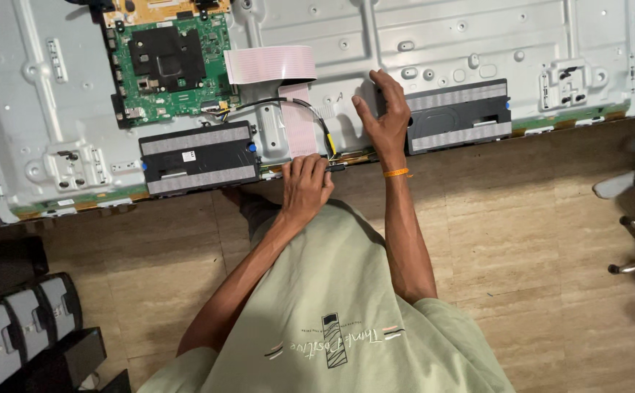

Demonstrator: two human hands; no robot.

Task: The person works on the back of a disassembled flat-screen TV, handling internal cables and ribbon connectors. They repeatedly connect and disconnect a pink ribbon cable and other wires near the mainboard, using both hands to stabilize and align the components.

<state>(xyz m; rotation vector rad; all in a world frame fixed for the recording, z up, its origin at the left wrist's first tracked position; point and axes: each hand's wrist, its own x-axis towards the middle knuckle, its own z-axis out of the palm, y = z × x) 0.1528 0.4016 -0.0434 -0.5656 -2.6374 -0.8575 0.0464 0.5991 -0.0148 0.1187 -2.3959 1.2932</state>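
The work in hand looks like handling the end of the black wire (310, 109) at the lower edge of the metal back panel (441, 44), which lies flat on the stone floor (521, 233). The left hand (306, 188) has its grip together on that wire end, at about 6 o'clock from the flat ribbon cable (270, 64). The right hand (386, 120) has its grip apart, fingers spread and pressed on the panel at 9 o'clock from the right-hand black speaker box (459, 116), seemingly steadying it. A next move would call for a small, careful pull or push along the plug's line, not on the thin wire itself. The curled fingers hide the plug and its socket. The green circuit board (172, 65), at 11 o'clock, is cut off at the top.
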